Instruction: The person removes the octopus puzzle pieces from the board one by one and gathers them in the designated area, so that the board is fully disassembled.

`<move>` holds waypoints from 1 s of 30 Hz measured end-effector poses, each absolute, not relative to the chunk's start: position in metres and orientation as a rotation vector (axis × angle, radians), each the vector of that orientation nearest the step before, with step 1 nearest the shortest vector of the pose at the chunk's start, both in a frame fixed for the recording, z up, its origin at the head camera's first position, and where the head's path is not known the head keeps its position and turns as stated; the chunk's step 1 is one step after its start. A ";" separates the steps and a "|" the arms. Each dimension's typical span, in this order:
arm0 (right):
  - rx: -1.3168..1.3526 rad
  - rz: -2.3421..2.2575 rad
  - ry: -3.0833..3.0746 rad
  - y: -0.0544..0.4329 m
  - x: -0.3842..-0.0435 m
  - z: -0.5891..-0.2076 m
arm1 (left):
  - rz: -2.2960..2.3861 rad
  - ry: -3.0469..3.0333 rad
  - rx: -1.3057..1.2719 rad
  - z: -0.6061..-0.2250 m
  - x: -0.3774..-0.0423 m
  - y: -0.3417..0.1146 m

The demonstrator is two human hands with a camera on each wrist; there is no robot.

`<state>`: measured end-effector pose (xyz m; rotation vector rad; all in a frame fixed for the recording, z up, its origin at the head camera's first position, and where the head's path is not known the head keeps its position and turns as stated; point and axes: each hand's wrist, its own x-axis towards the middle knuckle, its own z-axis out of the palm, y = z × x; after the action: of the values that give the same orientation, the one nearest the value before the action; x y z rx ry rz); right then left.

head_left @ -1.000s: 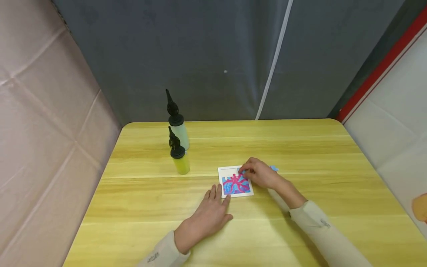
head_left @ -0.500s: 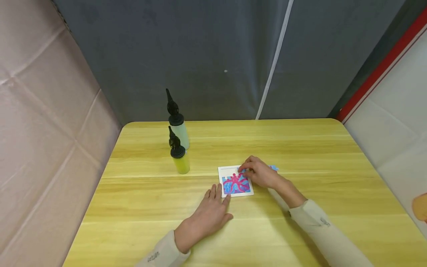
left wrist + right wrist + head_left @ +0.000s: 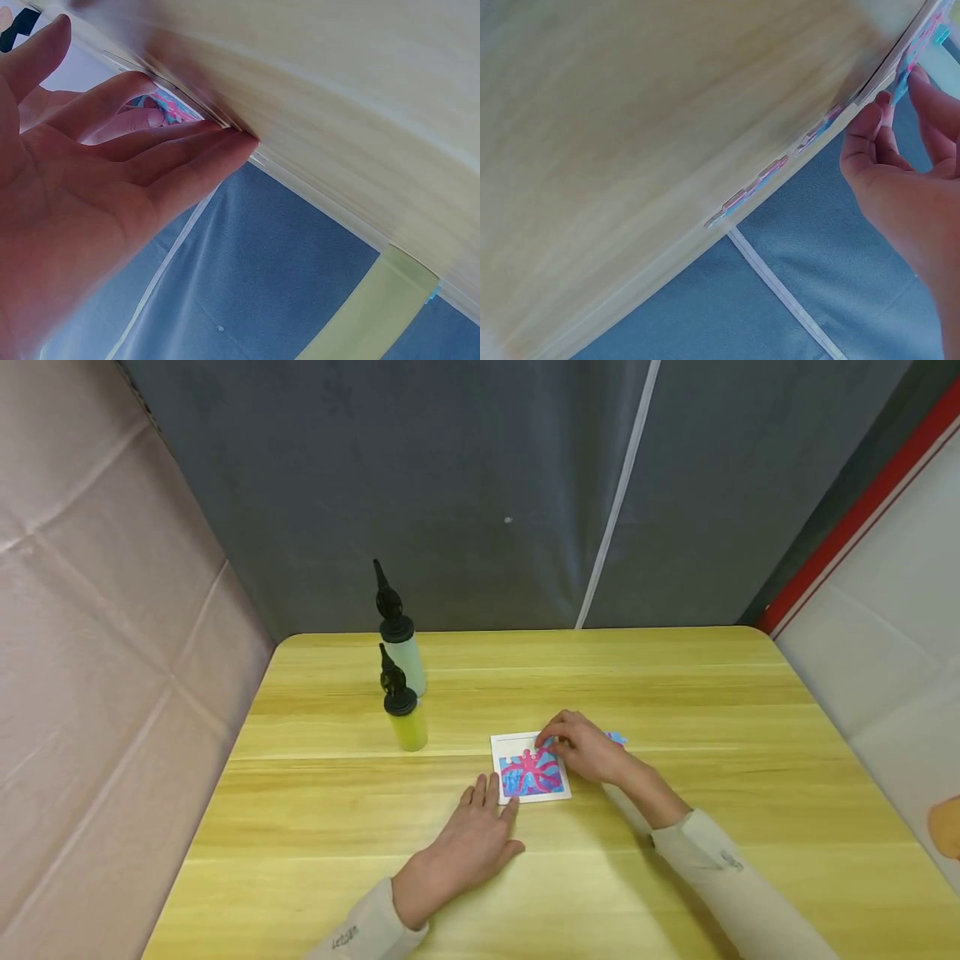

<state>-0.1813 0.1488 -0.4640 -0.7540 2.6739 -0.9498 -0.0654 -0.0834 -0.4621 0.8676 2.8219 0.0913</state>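
Observation:
A small jigsaw puzzle (image 3: pixel 531 777) with a pink octopus on blue lies in a white frame tray (image 3: pixel 512 744); its upper left part shows bare white. My left hand (image 3: pixel 468 847) lies low at the near left corner, straight fingers touching the tray's left and near edges. At the upper right of the picture, my right hand (image 3: pixel 588 752) pinches a blue puzzle piece (image 3: pixel 901 88) between thumb and fingers, right at the puzzle. The right fingers partly cover that corner in the head view.
Loose puzzle pieces (image 3: pixel 617 737) lie on the wooden table (image 3: pixel 697 710) just beyond the right hand, partly hidden by it. Two black-topped pump bottles stand at the left: a yellow bottle (image 3: pixel 408 729) in front of a pale green bottle (image 3: pixel 406 664). A grey curtain (image 3: pixel 450 502) hangs behind the table.
Both hands stay almost where they were. The piece under my right fingertips has shifted slightly against the puzzle's upper right part.

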 end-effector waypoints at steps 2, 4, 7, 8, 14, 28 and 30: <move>-0.743 -0.963 2.678 0.148 -0.181 -0.464 | 0.094 2.822 0.867 -0.462 -0.065 -0.084; -0.738 -0.981 2.680 0.148 -0.181 -0.463 | 0.098 2.822 0.866 -0.463 -0.065 -0.084; -0.721 -1.015 2.682 0.147 -0.183 -0.464 | 0.097 2.821 0.864 -0.463 -0.064 -0.084; -0.709 -1.026 2.682 0.147 -0.183 -0.464 | 0.095 2.821 0.865 -0.463 -0.065 -0.084; -0.649 -1.083 2.665 0.147 -0.186 -0.466 | 0.092 2.819 0.868 -0.463 -0.065 -0.084; -0.641 -1.076 2.653 0.151 -0.185 -0.469 | -0.158 2.877 0.877 -0.465 -0.065 -0.071; -0.646 -1.069 2.661 0.151 -0.187 -0.467 | -0.193 2.885 0.877 -0.464 -0.069 -0.068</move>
<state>-0.1870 0.1511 -0.4668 -0.6458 2.6615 -1.0686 -0.0691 -0.0685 -0.4644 0.8771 2.8855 -0.1927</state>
